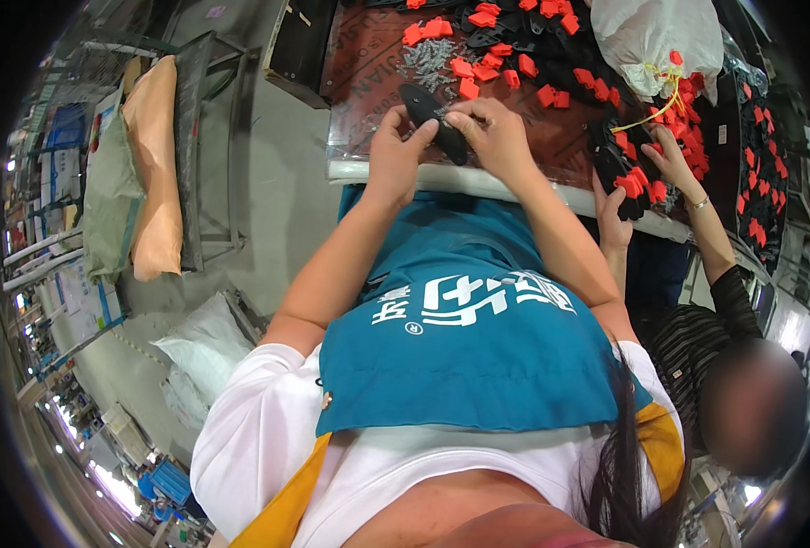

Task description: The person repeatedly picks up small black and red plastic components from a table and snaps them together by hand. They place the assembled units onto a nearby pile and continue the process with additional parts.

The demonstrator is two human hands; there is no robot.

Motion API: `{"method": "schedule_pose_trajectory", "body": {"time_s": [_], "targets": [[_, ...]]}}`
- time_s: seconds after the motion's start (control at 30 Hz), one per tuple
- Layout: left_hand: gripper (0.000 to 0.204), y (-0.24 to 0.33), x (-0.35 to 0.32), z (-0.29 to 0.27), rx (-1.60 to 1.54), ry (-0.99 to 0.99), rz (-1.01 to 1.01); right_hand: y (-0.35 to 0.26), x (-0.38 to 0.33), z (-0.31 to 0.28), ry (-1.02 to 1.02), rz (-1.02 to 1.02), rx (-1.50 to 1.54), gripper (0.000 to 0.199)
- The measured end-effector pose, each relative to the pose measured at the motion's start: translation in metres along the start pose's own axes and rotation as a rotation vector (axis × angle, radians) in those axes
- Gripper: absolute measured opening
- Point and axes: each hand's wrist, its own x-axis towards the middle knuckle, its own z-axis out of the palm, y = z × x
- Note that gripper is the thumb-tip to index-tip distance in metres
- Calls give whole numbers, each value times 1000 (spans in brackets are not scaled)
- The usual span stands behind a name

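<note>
- Right now both hands are up at the near edge of the counter (533, 187), working on one black plastic piece (434, 117).
- The left hand (394, 151) is curled shut around the near end of that black piece, thumb pressed on top.
- The right hand (494, 137) closes over the far side of it, fingertips pinching down onto its upper face; whether something small sits under those fingertips I cannot tell.
- The piece itself hangs just above the counter's near edge, tilted, one end pointing toward the pile of screws (428, 57).
- Progress, as a judgement: this one piece looks mid-assembly, not yet set down. Plenty looks left, with loose red clips (478, 68) scattered across the middle of the counter and more black parts (551, 64) heaped toward the far edge.
- No separate stack of finished pieces shows clearly, so how many are done I cannot say.
- Over at the right end of the counter, another person's hands (670, 160) pick among red and black parts, beside a tied white bag (647, 36).
- Room to move: the strip of counter in front of the hands is fairly bare; the right side is crowded by the neighbour's arms.
- Left of the counter the floor (277, 183) opens up, with a metal rack (199, 137) and sacks (154, 164) well apart.
</note>
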Motion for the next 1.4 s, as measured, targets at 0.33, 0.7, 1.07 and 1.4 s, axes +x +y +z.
{"method": "schedule_pose_trajectory", "body": {"time_s": [0.33, 0.7, 1.07, 1.4], "targets": [[20, 8, 12, -12, -59, 53, -22, 106, 53, -27, 81, 75, -673, 32], [19, 18, 2, 0, -64, 13, -138, 25, 6, -47, -70, 215, 390, 17], [18, 21, -4, 6, -32, 3, -74, -25, -13, -41, -163, 409, 1047, 19], [15, 30, -14, 18, 29, -10, -22, -24, -16, -31, 51, 300, 628, 28]]}}
